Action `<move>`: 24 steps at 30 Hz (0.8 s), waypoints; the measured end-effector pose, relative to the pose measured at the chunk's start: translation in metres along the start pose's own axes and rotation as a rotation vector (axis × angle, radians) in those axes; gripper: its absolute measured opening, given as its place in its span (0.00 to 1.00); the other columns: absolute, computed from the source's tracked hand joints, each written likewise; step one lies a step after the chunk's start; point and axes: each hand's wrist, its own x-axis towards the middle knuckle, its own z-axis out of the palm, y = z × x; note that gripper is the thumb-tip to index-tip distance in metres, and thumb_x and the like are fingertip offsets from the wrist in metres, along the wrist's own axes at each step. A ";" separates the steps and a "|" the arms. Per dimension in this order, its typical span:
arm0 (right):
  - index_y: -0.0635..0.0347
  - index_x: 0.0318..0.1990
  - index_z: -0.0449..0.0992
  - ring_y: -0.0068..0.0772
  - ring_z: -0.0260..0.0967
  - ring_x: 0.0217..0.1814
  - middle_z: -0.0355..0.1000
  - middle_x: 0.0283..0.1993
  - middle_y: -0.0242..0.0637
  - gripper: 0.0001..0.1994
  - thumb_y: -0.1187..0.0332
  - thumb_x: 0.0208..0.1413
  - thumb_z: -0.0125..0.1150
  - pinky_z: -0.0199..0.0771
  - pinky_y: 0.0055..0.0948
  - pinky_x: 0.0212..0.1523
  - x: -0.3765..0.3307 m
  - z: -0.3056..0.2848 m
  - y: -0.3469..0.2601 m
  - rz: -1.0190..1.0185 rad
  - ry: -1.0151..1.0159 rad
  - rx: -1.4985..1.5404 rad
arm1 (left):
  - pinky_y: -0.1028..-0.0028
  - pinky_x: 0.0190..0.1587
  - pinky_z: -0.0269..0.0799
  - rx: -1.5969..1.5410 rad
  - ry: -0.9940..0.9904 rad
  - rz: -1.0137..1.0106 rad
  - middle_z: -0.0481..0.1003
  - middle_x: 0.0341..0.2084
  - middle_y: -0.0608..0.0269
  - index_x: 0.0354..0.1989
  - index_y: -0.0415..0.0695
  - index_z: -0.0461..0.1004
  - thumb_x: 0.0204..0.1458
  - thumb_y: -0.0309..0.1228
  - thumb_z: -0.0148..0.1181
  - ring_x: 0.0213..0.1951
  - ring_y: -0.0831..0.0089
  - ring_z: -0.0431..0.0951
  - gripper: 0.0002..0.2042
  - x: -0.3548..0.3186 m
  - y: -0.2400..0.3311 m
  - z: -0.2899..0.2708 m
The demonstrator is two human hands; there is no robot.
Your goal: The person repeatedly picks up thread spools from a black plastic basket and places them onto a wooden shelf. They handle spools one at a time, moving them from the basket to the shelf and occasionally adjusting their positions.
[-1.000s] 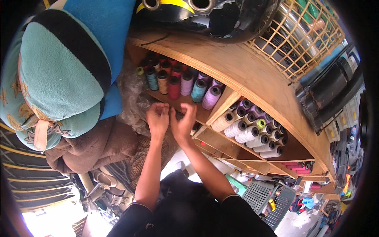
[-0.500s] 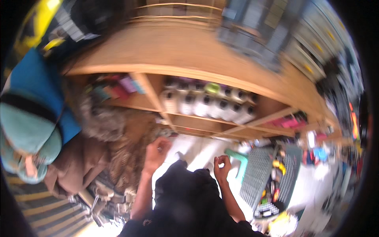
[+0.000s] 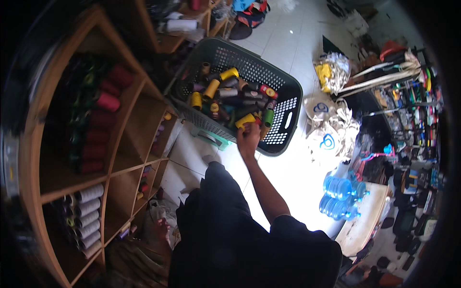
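A dark green plastic basket [image 3: 291, 89] holds a jumble of thread spools, several of them yellow. My right hand [image 3: 248, 139] reaches over its near rim, with fingers closed at the lower end of a yellow thread spool [image 3: 246, 120]. Close by on the right lies a green spool [image 3: 268, 118]. My left hand [image 3: 162, 229] hangs low beside the wooden shelf, in shadow; its fingers are loosely bent and apart, with nothing visible in them. Under the basket a pale green support [image 3: 211, 138] partly shows.
The wooden shelf [image 3: 121, 168] on the left holds red spools [image 3: 103, 120] and white thread cones [image 3: 89, 221]. To the right are pale bundles with blue marks [image 3: 329, 129] and big blue water bottles [image 3: 338, 188]. Brown cloth [image 3: 137, 264] lies by my left arm.
My view has swung right, away from the wooden counter and toward the basket. My right hand has moved from in front of my body onto a spool in it; my left hand has dropped lower.
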 end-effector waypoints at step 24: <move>0.59 0.63 0.53 0.61 0.69 0.54 0.70 0.51 0.58 0.37 0.55 0.49 0.61 0.69 0.54 0.53 0.142 0.118 0.128 0.387 -0.381 -0.238 | 0.71 0.33 0.72 -0.272 0.157 -0.411 0.74 0.36 0.60 0.51 0.44 0.71 0.58 0.41 0.58 0.31 0.71 0.77 0.17 -0.106 0.065 0.041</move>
